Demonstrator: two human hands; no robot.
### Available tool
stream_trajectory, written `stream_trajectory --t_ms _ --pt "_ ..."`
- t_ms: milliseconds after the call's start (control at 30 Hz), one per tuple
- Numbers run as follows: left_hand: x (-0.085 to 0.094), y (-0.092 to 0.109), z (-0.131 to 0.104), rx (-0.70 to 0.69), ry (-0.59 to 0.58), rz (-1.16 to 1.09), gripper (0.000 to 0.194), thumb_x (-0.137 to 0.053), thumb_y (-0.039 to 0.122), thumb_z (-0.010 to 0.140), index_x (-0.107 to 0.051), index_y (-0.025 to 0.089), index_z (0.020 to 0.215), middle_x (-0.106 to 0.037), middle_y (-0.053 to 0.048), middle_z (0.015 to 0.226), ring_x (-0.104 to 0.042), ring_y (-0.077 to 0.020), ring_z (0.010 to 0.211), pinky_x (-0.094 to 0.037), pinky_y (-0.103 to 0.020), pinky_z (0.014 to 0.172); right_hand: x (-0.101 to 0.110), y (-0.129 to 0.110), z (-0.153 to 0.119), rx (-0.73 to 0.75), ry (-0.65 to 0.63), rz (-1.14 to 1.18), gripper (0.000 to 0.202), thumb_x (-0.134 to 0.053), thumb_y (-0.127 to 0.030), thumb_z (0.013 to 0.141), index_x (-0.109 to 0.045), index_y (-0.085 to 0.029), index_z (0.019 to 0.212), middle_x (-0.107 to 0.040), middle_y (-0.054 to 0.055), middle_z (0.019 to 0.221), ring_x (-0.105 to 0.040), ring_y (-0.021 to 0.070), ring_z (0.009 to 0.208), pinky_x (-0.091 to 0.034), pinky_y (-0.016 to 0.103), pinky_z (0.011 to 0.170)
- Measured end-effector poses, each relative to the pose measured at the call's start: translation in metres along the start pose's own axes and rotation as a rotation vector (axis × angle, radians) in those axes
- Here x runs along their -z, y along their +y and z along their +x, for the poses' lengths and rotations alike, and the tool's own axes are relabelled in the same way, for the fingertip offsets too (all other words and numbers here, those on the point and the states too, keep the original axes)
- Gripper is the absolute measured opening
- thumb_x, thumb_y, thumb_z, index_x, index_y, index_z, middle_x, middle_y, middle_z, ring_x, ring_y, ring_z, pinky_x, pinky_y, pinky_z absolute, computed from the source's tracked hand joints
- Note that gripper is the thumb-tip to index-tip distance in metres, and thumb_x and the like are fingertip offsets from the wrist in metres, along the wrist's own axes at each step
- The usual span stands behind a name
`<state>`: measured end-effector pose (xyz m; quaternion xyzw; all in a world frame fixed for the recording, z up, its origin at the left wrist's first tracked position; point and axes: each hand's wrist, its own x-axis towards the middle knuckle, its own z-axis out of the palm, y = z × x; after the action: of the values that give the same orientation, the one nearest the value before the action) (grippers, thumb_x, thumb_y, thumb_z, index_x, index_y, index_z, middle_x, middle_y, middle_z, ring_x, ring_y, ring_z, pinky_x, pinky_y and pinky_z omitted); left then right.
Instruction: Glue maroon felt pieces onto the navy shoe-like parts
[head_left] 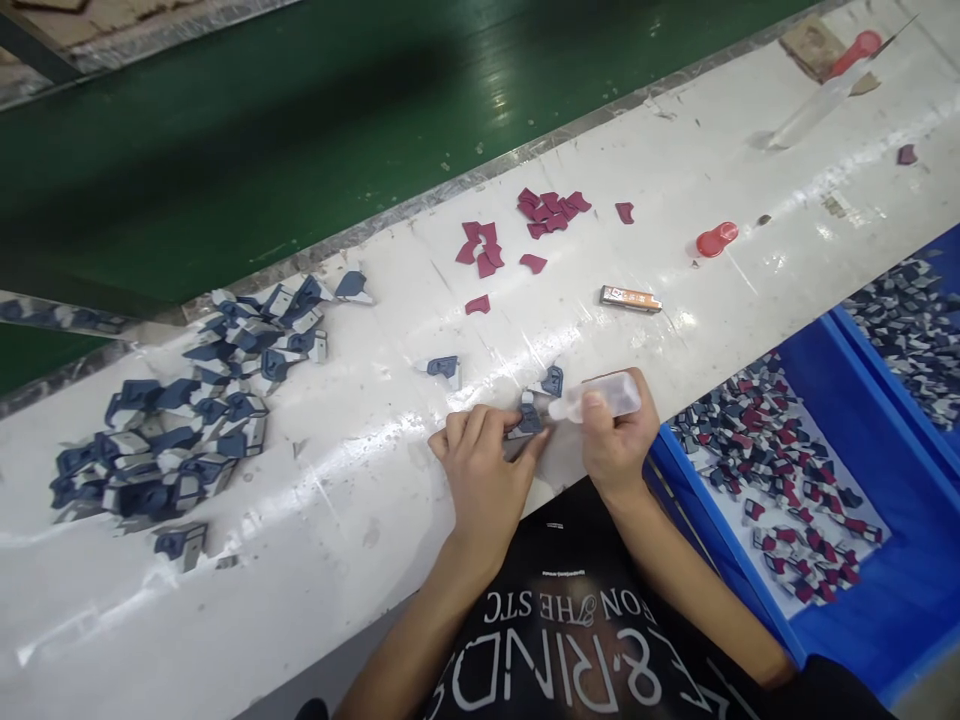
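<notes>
My left hand [493,462] rests on the white table with thumb and fingertips closed around a small blue-and-grey moulded part [529,415]. In my right hand [621,440] is a translucent squeeze bottle [611,394], lying nearly level, its tip pointing left at that part. Whether the tip touches it I cannot tell. Just behind stands a second blue-and-grey part [553,380], and another one [444,368] lies farther left. Beyond them are loose dark-red flat pieces [551,213], in two small clusters with a few single ones.
A large pile of blue-and-grey parts [169,440] covers the table's left. An orange-labelled box [631,299], a red cap [718,239] and another bottle [814,108] with a red base lie rightward. Blue bins [720,560] of parts stand at the right, below the table edge.
</notes>
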<state>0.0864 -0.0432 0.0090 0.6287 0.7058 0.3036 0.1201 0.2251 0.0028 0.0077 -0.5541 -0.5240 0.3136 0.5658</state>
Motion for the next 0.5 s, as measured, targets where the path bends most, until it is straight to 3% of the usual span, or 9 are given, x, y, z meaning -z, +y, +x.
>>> stream_trajectory --t_ms 133,233,333,400,500 --pt "-0.003 0.005 0.004 0.033 0.017 0.055 0.032 -0.085 0.047 0.090 -0.064 0.025 0.097 -0.074 0.001 0.092 -0.055 -0.0252 0.094 -0.034 -0.041 0.085 0.000 0.009 0.002 -0.132 0.143 0.149 0.037 -0.072 -0.053 0.099 -0.057 -0.024 0.082 -0.052 -0.007 0.061 -0.047 0.0136 0.049 -0.039 0.028 0.050" --pt "0.008 0.001 0.007 0.006 -0.019 0.049 0.042 -0.085 0.054 0.088 -0.067 0.024 0.112 -0.071 -0.004 0.104 -0.056 -0.0280 0.102 -0.038 -0.043 0.090 0.000 0.013 0.003 -0.200 0.177 0.202 0.039 -0.072 -0.056 0.098 -0.059 -0.023 0.083 -0.055 -0.006 0.062 -0.047 0.0135 0.048 -0.035 0.028 0.048" --pt "0.024 -0.014 0.018 -0.072 -0.001 0.062 0.047 -0.078 0.046 0.092 -0.064 0.021 0.129 -0.063 -0.013 0.128 -0.055 -0.0342 0.121 -0.040 -0.050 0.103 0.001 0.015 0.003 -0.236 0.191 0.226 0.040 -0.070 -0.058 0.098 -0.062 -0.022 0.083 -0.053 -0.006 0.058 -0.046 0.0140 0.047 -0.034 0.028 0.049" --pt "0.031 -0.027 0.029 -0.035 0.028 0.107 0.043 -0.069 0.037 0.096 -0.063 0.020 0.135 -0.057 -0.016 0.140 -0.051 -0.0368 0.128 -0.039 -0.055 0.108 0.001 0.016 0.003 -0.240 0.187 0.226 0.041 -0.070 -0.059 0.098 -0.064 -0.021 0.084 -0.053 -0.007 0.058 -0.046 0.0141 0.047 -0.035 0.029 0.050" --pt "0.035 -0.043 0.043 0.075 0.038 0.151 0.042 -0.070 0.042 0.097 -0.067 0.023 0.135 -0.055 -0.017 0.135 -0.049 -0.0375 0.122 -0.043 -0.059 0.107 0.002 0.016 0.002 -0.238 0.185 0.219 0.041 -0.072 -0.059 0.096 -0.063 -0.021 0.085 -0.055 -0.006 0.061 -0.047 0.0138 0.048 -0.035 0.028 0.050"
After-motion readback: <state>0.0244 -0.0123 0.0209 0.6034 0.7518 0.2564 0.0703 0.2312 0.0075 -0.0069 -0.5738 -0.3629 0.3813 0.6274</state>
